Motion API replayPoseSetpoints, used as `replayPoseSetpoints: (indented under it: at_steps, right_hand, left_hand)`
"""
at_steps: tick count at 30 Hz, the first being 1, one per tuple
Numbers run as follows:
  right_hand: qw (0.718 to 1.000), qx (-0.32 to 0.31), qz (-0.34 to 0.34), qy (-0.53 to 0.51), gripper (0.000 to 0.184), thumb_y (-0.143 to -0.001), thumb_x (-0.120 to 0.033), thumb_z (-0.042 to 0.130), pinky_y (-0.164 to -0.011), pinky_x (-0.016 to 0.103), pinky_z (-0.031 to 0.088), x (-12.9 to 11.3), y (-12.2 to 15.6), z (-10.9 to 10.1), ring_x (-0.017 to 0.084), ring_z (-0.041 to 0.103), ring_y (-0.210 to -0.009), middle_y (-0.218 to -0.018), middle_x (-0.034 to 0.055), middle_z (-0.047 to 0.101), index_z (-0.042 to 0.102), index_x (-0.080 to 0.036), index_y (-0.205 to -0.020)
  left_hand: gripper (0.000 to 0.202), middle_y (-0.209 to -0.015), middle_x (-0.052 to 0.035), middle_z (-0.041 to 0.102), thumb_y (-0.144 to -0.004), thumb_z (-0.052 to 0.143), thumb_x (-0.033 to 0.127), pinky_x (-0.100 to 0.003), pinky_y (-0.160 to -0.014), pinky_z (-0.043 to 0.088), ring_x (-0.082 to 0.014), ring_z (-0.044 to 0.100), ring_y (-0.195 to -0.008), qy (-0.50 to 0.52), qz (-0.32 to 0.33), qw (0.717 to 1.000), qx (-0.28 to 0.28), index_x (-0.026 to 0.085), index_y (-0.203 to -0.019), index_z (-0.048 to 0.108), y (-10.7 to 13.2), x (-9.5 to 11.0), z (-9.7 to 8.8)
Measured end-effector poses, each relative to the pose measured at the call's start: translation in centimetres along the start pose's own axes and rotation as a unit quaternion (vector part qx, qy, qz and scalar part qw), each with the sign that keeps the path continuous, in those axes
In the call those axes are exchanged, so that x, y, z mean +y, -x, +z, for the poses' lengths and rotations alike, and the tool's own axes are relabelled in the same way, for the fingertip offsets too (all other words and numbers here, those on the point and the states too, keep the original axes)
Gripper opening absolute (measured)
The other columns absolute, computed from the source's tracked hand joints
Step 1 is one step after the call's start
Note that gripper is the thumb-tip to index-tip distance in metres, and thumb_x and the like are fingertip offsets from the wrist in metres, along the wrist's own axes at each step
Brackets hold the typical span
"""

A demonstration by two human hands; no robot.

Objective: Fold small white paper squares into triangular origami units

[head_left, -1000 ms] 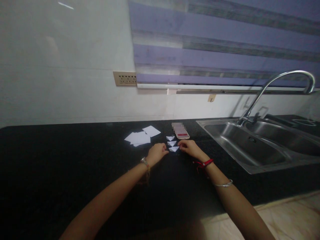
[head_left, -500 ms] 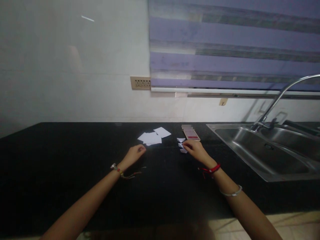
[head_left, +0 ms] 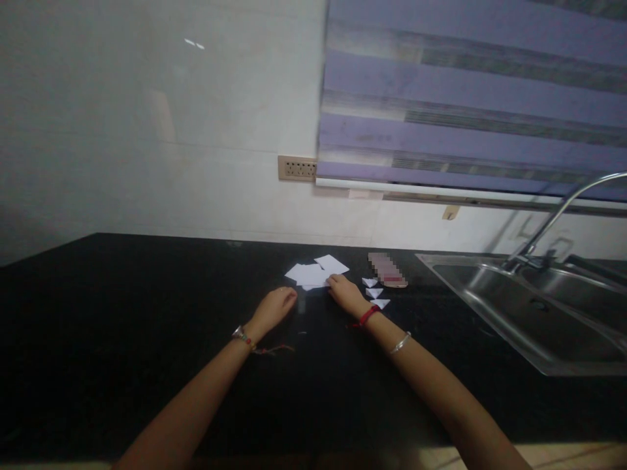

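A small heap of white paper squares [head_left: 316, 273] lies on the black countertop [head_left: 122, 307]. My right hand [head_left: 345, 294] has its fingertips pressed on the heap's near right edge, fingers curled. My left hand [head_left: 275, 305] rests on the counter just left of the heap, fingers loosely curled, with nothing visible in it. Three small folded white paper triangles [head_left: 375, 293] lie in a row to the right of my right wrist.
A phone [head_left: 386, 270] lies behind the triangles. A steel sink [head_left: 529, 307] with a curved tap [head_left: 558, 215] is set into the counter at the right. A wall socket [head_left: 296, 168] and a striped blind [head_left: 470, 104] are on the wall behind.
My right hand left the folded triangles and moved left to the heap of paper squares. My left hand stayed near the heap. The view has turned left.
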State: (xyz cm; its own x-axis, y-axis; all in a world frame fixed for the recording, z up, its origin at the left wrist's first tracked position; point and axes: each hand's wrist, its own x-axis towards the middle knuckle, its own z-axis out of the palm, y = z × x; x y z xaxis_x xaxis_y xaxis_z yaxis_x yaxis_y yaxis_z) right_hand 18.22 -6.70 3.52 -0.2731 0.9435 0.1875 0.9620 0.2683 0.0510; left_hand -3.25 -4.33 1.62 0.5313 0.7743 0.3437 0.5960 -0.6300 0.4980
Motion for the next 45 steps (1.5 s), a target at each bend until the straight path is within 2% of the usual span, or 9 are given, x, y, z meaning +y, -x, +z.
replayPoseSetpoints:
  at_steps: [4,8,19,26,36,45]
  right_hand:
    - [0.999,-0.013,0.007,0.035,0.022,-0.085,-0.013,0.035,-0.076,0.026,0.04,0.2,-1.4,0.5,0.019,0.049,-0.095,-0.101,0.0143,0.053,0.05,-0.011,-0.1]
    - [0.997,-0.037,-0.013,0.059,0.02,-0.084,-0.012,0.037,-0.076,0.025,0.039,0.5,-1.6,0.8,0.018,0.051,-0.092,-0.097,0.0127,0.057,0.052,-0.013,-0.097]
    - [0.996,-0.036,-0.024,0.083,0.022,-0.086,-0.017,0.035,-0.071,0.026,0.04,0.8,-1.5,0.9,0.019,0.051,-0.089,-0.095,0.0119,0.057,0.053,-0.014,-0.097]
    - [0.995,-0.046,-0.04,0.08,0.02,-0.084,-0.014,0.039,-0.074,0.023,0.039,0.8,-2.1,0.5,0.017,0.051,-0.092,-0.096,0.011,0.057,0.056,-0.014,-0.094]
    - [0.991,-0.056,-0.084,0.089,0.02,-0.082,-0.01,0.041,-0.073,0.025,0.039,1.0,-2.2,0.3,0.018,0.054,-0.088,-0.093,0.0111,0.059,0.057,-0.012,-0.094]
    - [0.991,-0.04,-0.077,0.104,0.018,-0.082,-0.012,0.042,-0.071,0.026,0.039,0.6,-2.5,0.4,0.019,0.055,-0.084,-0.087,0.0125,0.061,0.058,-0.01,-0.087]
  left_hand:
    - [0.023,-0.085,-0.0042,0.059,-0.083,0.034,0.024,-0.024,-0.073,0.039,-0.0146,0.053,-0.08,-0.036,0.027,0.998,-0.032,0.017,-0.083,0.056,0.1,0.2,-0.1]
    - [0.023,-0.085,-0.0041,0.058,-0.083,0.035,0.024,-0.023,-0.071,0.039,-0.0145,0.053,-0.08,-0.057,0.039,0.996,-0.048,0.017,-0.085,0.056,0.2,0.6,-0.2]
    - [0.023,-0.085,-0.0047,0.058,-0.083,0.035,0.024,-0.024,-0.073,0.039,-0.0147,0.053,-0.08,-0.056,0.02,0.997,-0.051,0.017,-0.085,0.057,0.1,0.3,0.0]
    - [0.022,-0.084,-0.0049,0.058,-0.083,0.035,0.023,-0.024,-0.071,0.039,-0.0145,0.053,-0.078,-0.053,0.03,0.997,-0.05,0.016,-0.084,0.056,0.1,0.2,0.0]
    - [0.022,-0.085,-0.0044,0.059,-0.083,0.035,0.023,-0.024,-0.071,0.039,-0.0146,0.053,-0.079,-0.05,0.053,0.997,-0.039,0.017,-0.085,0.056,0.1,-0.1,0.2]
    - [0.022,-0.084,-0.0046,0.059,-0.083,0.036,0.024,-0.024,-0.071,0.039,-0.0145,0.053,-0.078,-0.05,0.045,0.997,-0.038,0.016,-0.083,0.057,0.1,-0.1,0.1]
